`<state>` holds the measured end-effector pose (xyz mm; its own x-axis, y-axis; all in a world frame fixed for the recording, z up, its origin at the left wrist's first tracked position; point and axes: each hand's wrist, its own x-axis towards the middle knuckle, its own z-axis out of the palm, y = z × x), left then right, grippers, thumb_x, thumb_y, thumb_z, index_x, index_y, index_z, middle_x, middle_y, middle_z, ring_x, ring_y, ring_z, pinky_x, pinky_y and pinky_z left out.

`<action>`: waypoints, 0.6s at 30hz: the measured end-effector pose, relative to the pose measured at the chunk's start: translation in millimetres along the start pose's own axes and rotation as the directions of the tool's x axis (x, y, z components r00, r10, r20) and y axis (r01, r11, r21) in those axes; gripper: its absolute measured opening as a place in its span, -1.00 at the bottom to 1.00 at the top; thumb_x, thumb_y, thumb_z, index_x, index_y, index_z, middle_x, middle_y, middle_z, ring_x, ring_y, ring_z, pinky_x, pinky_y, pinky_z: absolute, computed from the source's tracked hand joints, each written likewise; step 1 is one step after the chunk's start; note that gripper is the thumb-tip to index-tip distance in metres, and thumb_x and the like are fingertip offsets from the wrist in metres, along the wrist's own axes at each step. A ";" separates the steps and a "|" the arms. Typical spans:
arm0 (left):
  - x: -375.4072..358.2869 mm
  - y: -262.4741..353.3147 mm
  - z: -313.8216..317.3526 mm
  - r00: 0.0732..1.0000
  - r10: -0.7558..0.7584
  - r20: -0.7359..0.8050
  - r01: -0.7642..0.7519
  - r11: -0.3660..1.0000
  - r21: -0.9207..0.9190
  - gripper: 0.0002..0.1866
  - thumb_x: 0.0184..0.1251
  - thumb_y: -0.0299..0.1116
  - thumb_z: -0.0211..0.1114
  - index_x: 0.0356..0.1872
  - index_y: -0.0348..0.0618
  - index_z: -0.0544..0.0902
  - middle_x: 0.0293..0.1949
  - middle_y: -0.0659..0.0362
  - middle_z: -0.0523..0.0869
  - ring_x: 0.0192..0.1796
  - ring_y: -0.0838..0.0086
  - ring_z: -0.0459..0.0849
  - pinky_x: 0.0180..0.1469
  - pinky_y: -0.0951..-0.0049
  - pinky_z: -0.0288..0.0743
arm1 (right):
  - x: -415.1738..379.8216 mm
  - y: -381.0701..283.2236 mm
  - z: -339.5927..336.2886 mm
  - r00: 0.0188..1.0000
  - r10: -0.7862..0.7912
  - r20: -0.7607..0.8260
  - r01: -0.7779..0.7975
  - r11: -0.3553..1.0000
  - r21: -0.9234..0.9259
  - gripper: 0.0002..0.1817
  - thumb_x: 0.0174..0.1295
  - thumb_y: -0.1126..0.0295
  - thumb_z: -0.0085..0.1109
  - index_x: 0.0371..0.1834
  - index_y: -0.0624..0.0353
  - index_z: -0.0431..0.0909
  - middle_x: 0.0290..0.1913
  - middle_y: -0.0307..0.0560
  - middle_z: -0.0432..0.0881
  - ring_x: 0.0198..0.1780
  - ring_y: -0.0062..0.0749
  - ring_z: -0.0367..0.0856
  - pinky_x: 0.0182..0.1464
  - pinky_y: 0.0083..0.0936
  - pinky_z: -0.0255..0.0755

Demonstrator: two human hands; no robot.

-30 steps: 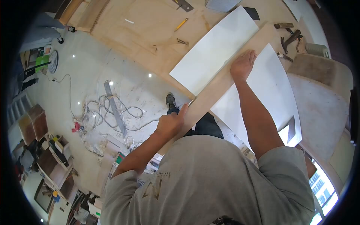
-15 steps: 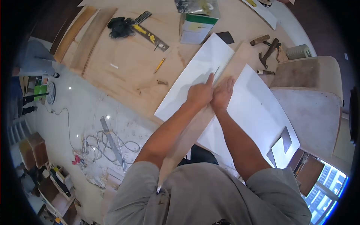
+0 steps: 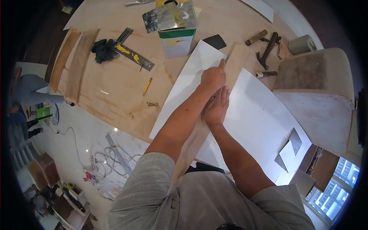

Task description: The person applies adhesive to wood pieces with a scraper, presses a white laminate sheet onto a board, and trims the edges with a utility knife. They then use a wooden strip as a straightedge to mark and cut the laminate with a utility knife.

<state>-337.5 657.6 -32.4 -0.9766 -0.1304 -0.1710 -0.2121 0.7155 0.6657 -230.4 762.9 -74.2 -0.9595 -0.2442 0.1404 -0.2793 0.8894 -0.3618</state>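
Note:
A long brown wooden strip (image 3: 237,57) lies diagonally over a white sheet (image 3: 260,111), which shows on both sides of it. My left hand (image 3: 214,78) is closed at the strip's left edge, with its index finger stretched toward the strip's far end. A small dark sliver shows by that fingertip; what the curled fingers hold is hidden. My right hand (image 3: 217,107) lies on the strip just below my left hand, palm down, its fingers extended and pressing flat.
A metal can (image 3: 177,44) with a scraper on top stands beyond the sheet. A hammer (image 3: 267,51) lies at right, a pencil (image 3: 147,86) and a yellow-smeared square (image 3: 134,56) at left. Cut scraps (image 3: 288,151) lie on the sheet. Another person's leg (image 3: 36,90) shows at far left.
My left hand has slid up along the strip toward its far end. My right hand remains flat on the strip, a little lower along it. The camera view has shifted.

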 end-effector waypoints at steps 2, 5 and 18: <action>2.9 -0.2 2.2 1.000 0.017 -0.017 -0.017 1.000 0.001 -0.45 0.45 -0.28 0.04 0.44 -0.11 0.35 -0.33 -0.19 0.76 -0.22 -0.10 0.77 -0.10 -0.07 0.62 | -1.0 1.9 1.9 1.000 0.001 0.007 -0.001 1.000 -0.017 -0.40 0.44 0.42 -0.10 0.49 0.52 0.18 0.58 0.40 0.09 0.63 0.28 -0.07 0.60 -0.01 -0.08; 4.0 -0.2 2.1 1.000 0.025 -0.019 -0.025 1.000 0.002 -0.45 0.44 -0.30 0.04 0.45 -0.09 0.35 -0.33 -0.19 0.76 -0.22 -0.10 0.77 -0.09 -0.07 0.62 | -2.4 -0.9 -2.2 1.000 -0.001 0.009 0.001 1.000 0.016 -0.40 0.43 0.41 -0.09 0.49 0.52 0.18 0.58 0.40 0.10 0.63 0.28 -0.06 0.60 -0.01 -0.08; -5.8 -6.6 4.6 1.000 -0.017 0.003 0.017 0.999 -0.030 -0.43 0.44 -0.33 0.00 0.47 -0.09 0.31 -0.26 -0.17 0.77 -0.15 -0.07 0.77 -0.04 -0.04 0.61 | -4.1 -1.3 6.2 0.998 -0.024 -0.063 0.021 0.999 -0.034 -0.42 0.42 0.38 -0.05 0.45 0.47 0.27 0.54 0.34 0.22 0.62 0.22 0.01 0.59 0.00 -0.03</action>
<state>-330.2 656.8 -39.1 -0.9728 -0.1404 -0.1843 -0.2296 0.6921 0.6843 -226.3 760.4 -80.0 -0.9484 -0.2400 0.2070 -0.2984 0.8966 -0.3273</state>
